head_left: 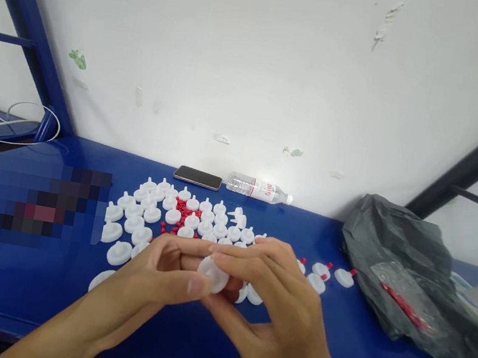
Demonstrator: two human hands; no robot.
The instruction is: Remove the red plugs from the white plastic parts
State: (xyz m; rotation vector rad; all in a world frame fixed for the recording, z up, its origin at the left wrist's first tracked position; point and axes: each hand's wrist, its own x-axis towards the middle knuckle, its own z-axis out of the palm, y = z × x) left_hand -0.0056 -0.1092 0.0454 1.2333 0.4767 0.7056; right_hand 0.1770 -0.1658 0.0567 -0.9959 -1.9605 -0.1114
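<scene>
My left hand [165,280] and my right hand [273,311] meet at the front middle of the blue table, both closed on one white round cap [213,274]. My left thumb presses its lower edge, and my right fingers reach over its top. Whether this cap carries a red tip is hidden. Behind and left of my hands stand several white nozzle caps [152,215] around a pile of small red tips [182,211]. Right of my right hand lie several white caps with red tips [344,277].
On the blue table [39,286], a phone [197,177] and a clear bottle [259,189] lie by the wall. At the right is a dark plastic bag [402,251] with a clear bag of red pieces [406,306] on it. Blue posts rise at both sides.
</scene>
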